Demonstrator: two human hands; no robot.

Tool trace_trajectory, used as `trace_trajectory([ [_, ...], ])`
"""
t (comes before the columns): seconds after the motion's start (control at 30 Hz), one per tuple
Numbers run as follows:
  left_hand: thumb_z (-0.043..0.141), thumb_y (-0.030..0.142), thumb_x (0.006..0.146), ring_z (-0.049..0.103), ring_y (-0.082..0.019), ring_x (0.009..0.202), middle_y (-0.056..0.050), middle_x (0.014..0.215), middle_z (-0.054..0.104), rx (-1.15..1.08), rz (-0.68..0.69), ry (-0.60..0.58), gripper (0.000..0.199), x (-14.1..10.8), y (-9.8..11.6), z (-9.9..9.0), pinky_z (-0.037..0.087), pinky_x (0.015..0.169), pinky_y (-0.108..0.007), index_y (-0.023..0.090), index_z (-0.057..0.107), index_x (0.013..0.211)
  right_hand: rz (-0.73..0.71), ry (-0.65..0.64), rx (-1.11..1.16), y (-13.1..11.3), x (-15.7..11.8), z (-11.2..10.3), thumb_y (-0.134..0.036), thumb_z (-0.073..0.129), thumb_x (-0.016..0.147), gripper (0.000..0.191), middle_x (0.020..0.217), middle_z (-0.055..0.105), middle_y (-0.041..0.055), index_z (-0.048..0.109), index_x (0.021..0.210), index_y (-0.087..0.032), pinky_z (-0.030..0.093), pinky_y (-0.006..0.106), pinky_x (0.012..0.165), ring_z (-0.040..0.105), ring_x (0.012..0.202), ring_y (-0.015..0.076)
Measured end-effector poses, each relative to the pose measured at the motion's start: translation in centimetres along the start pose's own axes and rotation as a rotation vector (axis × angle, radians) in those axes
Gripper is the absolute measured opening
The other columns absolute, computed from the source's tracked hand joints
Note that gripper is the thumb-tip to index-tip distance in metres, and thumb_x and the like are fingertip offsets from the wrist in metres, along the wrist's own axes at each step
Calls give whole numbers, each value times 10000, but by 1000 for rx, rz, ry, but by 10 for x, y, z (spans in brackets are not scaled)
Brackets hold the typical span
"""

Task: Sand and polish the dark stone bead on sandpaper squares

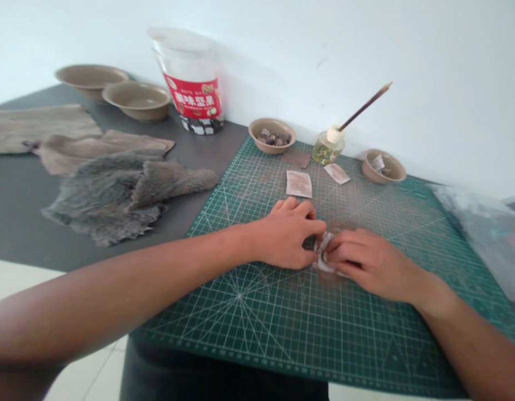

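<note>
Over the middle of the green cutting mat (257,334), my left hand (288,234) has its thumb and index finger closed on the left edge of a small whitish crumpled piece (323,257). My right hand (366,259) meets it from the right, its bent fingers pressed on the same piece. The fingers hide part of the piece. Beyond my left hand lies a flat pale square with brown smears (299,184). A smaller pale piece (336,173) and a brown square (296,158) lie farther back.
A bowl of dark lumps (272,135), a glass bottle with a brush (328,147) and another small bowl (383,166) line the back. To the left are grey fur (111,195), cloths (94,147), two bowls (140,100) and a tub (193,83). Clear plastic (487,234) lies right.
</note>
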State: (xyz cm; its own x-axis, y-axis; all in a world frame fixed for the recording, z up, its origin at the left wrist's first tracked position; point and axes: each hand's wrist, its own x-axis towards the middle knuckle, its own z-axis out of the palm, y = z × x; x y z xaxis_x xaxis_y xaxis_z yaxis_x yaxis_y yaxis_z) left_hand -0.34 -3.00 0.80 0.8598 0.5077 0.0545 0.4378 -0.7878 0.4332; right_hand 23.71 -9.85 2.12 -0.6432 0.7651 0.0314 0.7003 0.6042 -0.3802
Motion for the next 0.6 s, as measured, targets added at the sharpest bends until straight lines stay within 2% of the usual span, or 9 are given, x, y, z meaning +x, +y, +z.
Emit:
trace_trajectory([
  [0.07,661,425,818,472,-308,1114,-51,1211,531,2,-9,2,290,0,0,0,372,996,-513,303,666,1081,60,60,-62,-1,2,0,-225,570,991,137,975,703,50,684,916,-208,459,366,814,645,902,202],
  [0.1,663,423,818,471,-308,1118,-51,1215,530,1,-14,0,298,0,0,0,372,998,-512,305,664,1092,68,49,-62,-3,3,0,-221,573,988,137,964,702,49,678,901,-206,461,364,806,644,893,200],
  [0.2,665,434,819,469,-310,1132,-56,1226,528,-1,-11,-11,324,0,0,0,377,1001,-502,303,657,1116,-31,-59,26,-13,1,2,-231,576,990,140,946,706,30,667,884,-216,471,360,803,650,870,186],
  [0.27,662,445,825,467,-309,1139,-55,1228,529,-3,-6,-11,351,-1,0,0,379,1006,-497,304,647,1145,-48,8,76,-16,-4,3,-230,582,986,113,987,714,28,668,912,-231,482,362,827,660,902,188],
  [0.33,655,448,832,466,-307,1142,-55,1230,530,-4,-8,-3,395,-2,-1,0,378,1012,-497,309,626,1200,39,186,128,-12,-12,1,-242,615,965,65,1027,712,29,667,926,-248,495,358,847,666,944,197],
  [0.4,655,442,832,465,-304,1142,-58,1233,531,-2,-12,4,451,-3,-1,0,377,1018,-495,303,598,1257,197,330,151,0,-21,-5,-281,652,939,31,1030,705,30,671,925,-261,504,351,826,662,949,209],
  [0.5,646,435,839,468,-297,1144,-66,1231,538,0,-20,12,498,-4,-1,1,377,1031,-486,274,574,1304,440,393,154,21,-33,-15,-354,689,903,89,983,698,33,686,927,-268,496,345,747,639,871,216],
  [0.53,636,444,849,471,-295,1143,-69,1227,542,-1,-25,16,502,-4,-1,2,377,1034,-485,265,570,1313,492,415,223,26,-36,-17,-370,700,893,110,966,693,31,685,929,-268,492,338,723,628,841,209],
  [0.6,611,493,871,479,-298,1141,-76,1221,552,-5,-36,31,515,-3,1,3,378,1036,-496,254,568,1324,521,495,513,28,-37,-18,-395,709,882,147,928,669,23,668,952,-272,488,321,688,601,785,188],
])
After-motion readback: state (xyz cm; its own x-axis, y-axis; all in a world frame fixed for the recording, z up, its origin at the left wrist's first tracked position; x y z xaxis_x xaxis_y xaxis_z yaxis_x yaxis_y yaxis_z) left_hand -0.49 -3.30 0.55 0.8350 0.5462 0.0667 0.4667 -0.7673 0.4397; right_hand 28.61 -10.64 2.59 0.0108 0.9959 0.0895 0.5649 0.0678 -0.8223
